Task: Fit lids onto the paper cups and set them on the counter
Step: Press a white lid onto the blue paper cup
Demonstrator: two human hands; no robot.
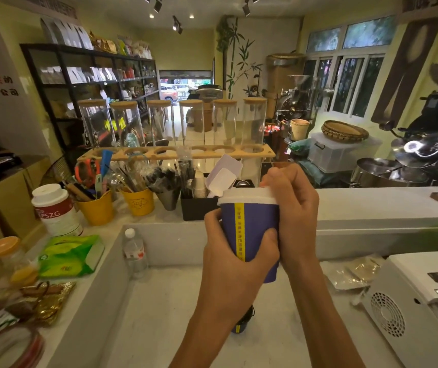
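**Lid seating on a hand-held cup: grip and orientation**

Reference landmark: the raised counter ledge (372, 200) that runs across the view.

The paper cup (251, 235) is held in the air, in front of the ledge and above the lower work surface (159, 328). It touches neither. Its rim sits about level with the ledge top.

The left hand (235, 257) is closed around the lower half of the cup wall, thumb on the near face and fingers wrapped behind. This grip appears to serve as the brace: it fixes the body so that downward pressure does not crush or tip it.

The right hand (292, 208) is curled over the far right edge of the white lid (248, 196), fingertips on the lid top and palm against the cup's side. The posture suggests it is pressing the lid rim down over the cup lip. Whether the lid has snapped home all round cannot be told; the far edge is hidden by the hand.

Orientation: the cup's long axis is nearly vertical, mouth and lid upward, base downward, with a slight lean of the base to the right. The yellow printed seam strip (239, 229) faces the camera.

A dark object (243, 322) lies on the work surface below the left forearm; its identity is unclear.
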